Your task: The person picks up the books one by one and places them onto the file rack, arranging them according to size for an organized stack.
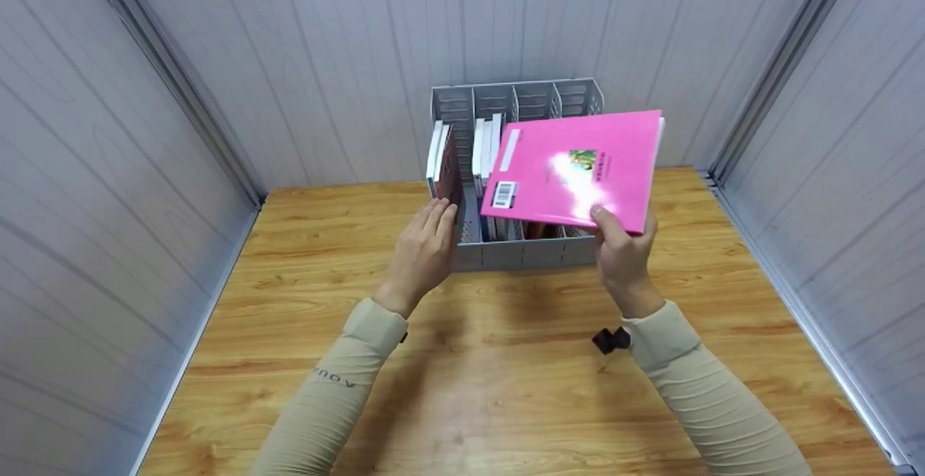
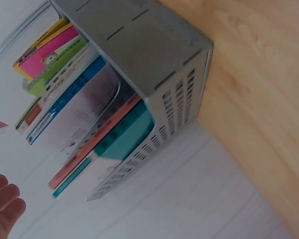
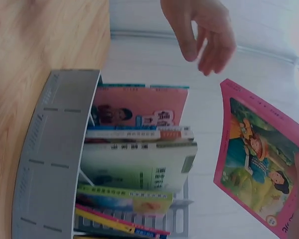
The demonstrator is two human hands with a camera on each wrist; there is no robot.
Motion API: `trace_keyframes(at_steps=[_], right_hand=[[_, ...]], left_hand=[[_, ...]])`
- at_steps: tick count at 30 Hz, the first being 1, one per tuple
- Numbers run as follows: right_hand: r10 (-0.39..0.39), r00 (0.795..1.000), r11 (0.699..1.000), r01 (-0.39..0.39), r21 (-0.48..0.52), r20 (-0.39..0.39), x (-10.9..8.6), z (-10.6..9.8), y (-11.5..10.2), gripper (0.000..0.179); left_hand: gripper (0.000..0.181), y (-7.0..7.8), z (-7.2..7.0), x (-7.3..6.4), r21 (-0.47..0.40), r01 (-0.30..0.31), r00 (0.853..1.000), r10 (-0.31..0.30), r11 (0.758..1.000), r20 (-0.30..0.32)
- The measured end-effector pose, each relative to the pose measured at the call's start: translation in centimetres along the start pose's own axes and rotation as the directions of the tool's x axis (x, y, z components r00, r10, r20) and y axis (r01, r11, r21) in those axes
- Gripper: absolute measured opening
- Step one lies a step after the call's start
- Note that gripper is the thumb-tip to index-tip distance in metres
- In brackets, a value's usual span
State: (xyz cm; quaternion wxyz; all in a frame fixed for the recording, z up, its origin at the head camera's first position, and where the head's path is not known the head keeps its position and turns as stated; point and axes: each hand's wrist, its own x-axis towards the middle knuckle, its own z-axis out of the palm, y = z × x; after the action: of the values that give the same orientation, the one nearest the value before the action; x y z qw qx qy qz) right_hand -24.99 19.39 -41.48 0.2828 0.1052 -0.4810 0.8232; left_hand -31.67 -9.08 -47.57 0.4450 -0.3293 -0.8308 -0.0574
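Observation:
My right hand (image 1: 625,259) grips a pink picture book (image 1: 538,144) by its lower right corner, thumb flat on the back cover. The book is held tilted above a grey divided file organizer (image 1: 498,255). Its illustrated front cover shows in the right wrist view. My left hand (image 1: 423,248) holds nothing; its fingers, fairly straight in the head view, are near the coral-covered book (image 3: 139,104) in the organizer's left compartment. A teal book (image 2: 127,132) stands against that one. The pink book hides part of the organizer's right side in the head view.
More books stand upright in the other compartments, among them a pale green one (image 3: 134,162), a blue-edged one (image 2: 72,94) and a yellow one (image 2: 37,42). The organizer stands on a wooden table (image 1: 470,389) close to the back wall (image 1: 340,64), with side walls left and right.

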Motion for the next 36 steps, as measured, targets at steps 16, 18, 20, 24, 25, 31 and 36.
trace_keyframes(at_steps=[16,18,20,24,25,31,36], right_hand=[[-0.193,0.981,0.918,0.174,-0.356,-0.018,1.5,-3.9,-0.7,0.06],[-0.228,0.974,0.887,0.211,-0.412,0.007,1.6,-4.2,-0.8,0.061],[-0.262,0.964,0.851,0.25,-0.461,0.04,1.7,-4.6,-0.8,0.06],[-0.296,0.949,0.801,0.31,-0.512,0.112,1.9,-5.2,-0.6,0.06],[-0.303,0.944,0.785,0.323,-0.528,0.128,1.9,-5.3,-0.6,0.059],[-0.31,0.927,0.705,0.372,-0.603,0.21,2.6,-6.4,0.1,0.061],[-0.301,0.921,0.65,0.389,-0.652,0.249,3.6,-7.2,1.1,0.061]], left_hand=[[0.027,2.2,6.7,-2.1,-0.066,0.163,0.918,-0.127,0.984,0.376],[0.024,2.4,7.4,-2.1,-0.053,0.149,0.907,-0.115,0.987,0.405],[0.021,2.5,8.0,-2.2,-0.029,0.128,0.903,-0.104,0.991,0.417],[0.017,2.7,8.9,-2.5,0.006,0.114,0.906,-0.107,0.993,0.409],[0.016,2.7,9.1,-2.6,0.007,0.118,0.905,-0.111,0.993,0.411],[0.018,2.8,9.7,-2.9,0.006,0.148,0.861,-0.132,0.989,0.492],[0.02,3.0,10.2,-2.7,0.015,0.211,0.8,-0.181,0.977,0.572]])
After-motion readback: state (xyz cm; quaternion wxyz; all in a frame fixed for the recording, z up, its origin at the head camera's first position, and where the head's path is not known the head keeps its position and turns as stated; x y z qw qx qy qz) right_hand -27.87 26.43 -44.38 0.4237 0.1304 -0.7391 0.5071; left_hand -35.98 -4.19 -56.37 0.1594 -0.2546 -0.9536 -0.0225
